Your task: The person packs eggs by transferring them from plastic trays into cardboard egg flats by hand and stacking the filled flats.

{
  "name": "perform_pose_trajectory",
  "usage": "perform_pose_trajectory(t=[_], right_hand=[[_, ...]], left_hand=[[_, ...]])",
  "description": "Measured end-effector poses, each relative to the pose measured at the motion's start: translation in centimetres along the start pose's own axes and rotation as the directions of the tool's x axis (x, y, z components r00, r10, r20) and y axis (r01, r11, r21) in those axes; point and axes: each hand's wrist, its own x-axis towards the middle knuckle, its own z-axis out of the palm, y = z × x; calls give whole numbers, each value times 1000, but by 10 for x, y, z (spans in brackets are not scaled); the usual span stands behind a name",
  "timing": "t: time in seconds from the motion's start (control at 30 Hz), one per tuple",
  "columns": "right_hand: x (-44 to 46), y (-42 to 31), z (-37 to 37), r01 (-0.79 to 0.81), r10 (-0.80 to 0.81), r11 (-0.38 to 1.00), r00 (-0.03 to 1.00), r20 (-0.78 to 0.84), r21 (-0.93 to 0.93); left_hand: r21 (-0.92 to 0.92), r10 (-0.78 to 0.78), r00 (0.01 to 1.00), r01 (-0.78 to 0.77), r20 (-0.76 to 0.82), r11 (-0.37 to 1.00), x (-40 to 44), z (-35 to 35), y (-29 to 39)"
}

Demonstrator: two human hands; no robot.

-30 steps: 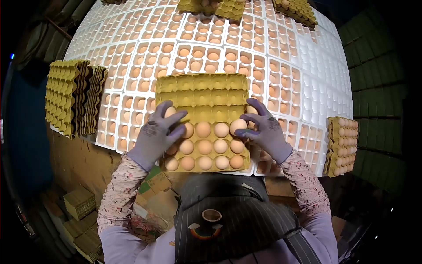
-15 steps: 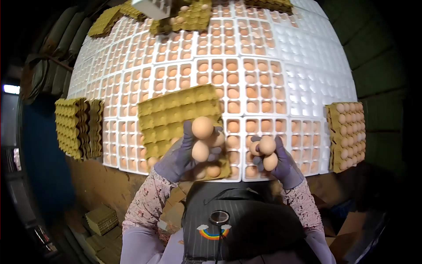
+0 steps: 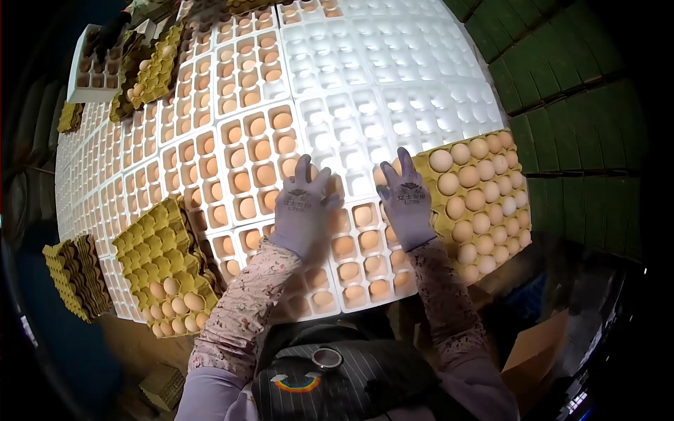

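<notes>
My left hand (image 3: 303, 214), in a grey-purple glove, reaches palm down over the white foam egg trays. Its fingers curl around eggs that show only partly, one egg (image 3: 313, 170) between the fingers. Beside it, my right hand (image 3: 407, 209), gloved alike, bends over an open foam tray (image 3: 342, 144) with bare cells. An egg (image 3: 380, 175) peeks out at its fingertips; the palm side is hidden. Just right of this hand lies a yellow pulp tray (image 3: 437, 200) of eggs. Brown eggs (image 3: 264, 174) fill the foam tray left of my left hand.
A partly filled pulp tray (image 3: 149, 242) lies at left, on foam trays. Farther left stands a stack of pulp trays (image 3: 77, 277). At the back left, a dark-gloved hand (image 3: 109, 35) of another person is at a foam tray (image 3: 83, 91). Green stacked blocks (image 3: 569, 119) line the right side.
The view has turned right. Both hands have moved from the near edge to farther trays and turned from palms up, with several eggs showing, to palms down.
</notes>
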Motion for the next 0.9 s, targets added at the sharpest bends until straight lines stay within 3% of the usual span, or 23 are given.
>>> perform_pose_trajectory(t=[0.03,0.1,0.13,0.17,0.23,0.27,0.3,0.37,0.4,0.43,0.47,0.5,0.53,0.57,0.6,0.63,0.7,0.77,0.83,0.9], right_hand=[[6,0,2,10,-10,1000,1000,6,12],[9,-4,6,59,-64,972,998,15,228],[11,-5,9,130,-154,965,984,91,226],[11,-5,22,190,-209,957,976,65,218],[27,-7,19,137,-177,949,977,120,284],[36,-7,14,65,-94,911,994,51,407],[45,-10,5,3,-3,849,1000,-1,528],[62,-9,28,126,41,794,965,-259,595],[71,-3,45,94,37,839,973,-229,536],[77,6,68,107,33,835,969,-244,539],[81,15,88,201,-29,866,934,-355,458],[84,21,99,311,-116,873,881,-458,376],[74,12,98,221,90,581,939,-332,783],[69,16,93,145,92,592,965,-246,793],[58,-6,69,99,149,434,972,-179,895],[49,-12,63,148,108,394,973,-206,907],[26,-61,29,65,59,501,992,-109,863],[-1,-117,17,151,-150,520,985,-85,841],[-33,-192,-4,111,-369,478,925,85,871],[-53,-254,13,238,-633,420,768,95,876]], left_hand=[[11,-12,1000,12,1,1000,9,2,-2],[-206,-73,989,99,131,974,34,4,-6],[-199,-87,987,112,133,974,43,6,-5],[-110,-83,981,104,175,989,52,8,-4],[68,-85,964,70,252,995,71,11,-2],[-43,-39,994,44,101,998,76,20,-1],[-264,-49,995,71,89,962,86,21,5],[-549,-65,994,6,-88,836,100,50,18],[-469,-33,981,-62,-192,881,103,64,20],[-310,-13,980,-50,-199,949,105,81,18],[-289,-47,980,-10,-192,957,100,81,24],[-241,25,967,-88,-254,966,103,102,14],[-373,14,971,-105,-240,922,87,74,21],[-279,84,955,-166,-283,946,75,74,18],[-480,-1,973,-113,-230,870,49,29,25],[-584,40,978,-156,-207,797,28,11,17],[-521,78,945,-242,-316,819,-33,-24,-4],[-392,127,919,-280,-372,876,-95,-45,-46],[-466,-85,953,-63,-291,882,-158,-103,-93],[-571,-425,880,242,-212,785,-216,-140,-151]])
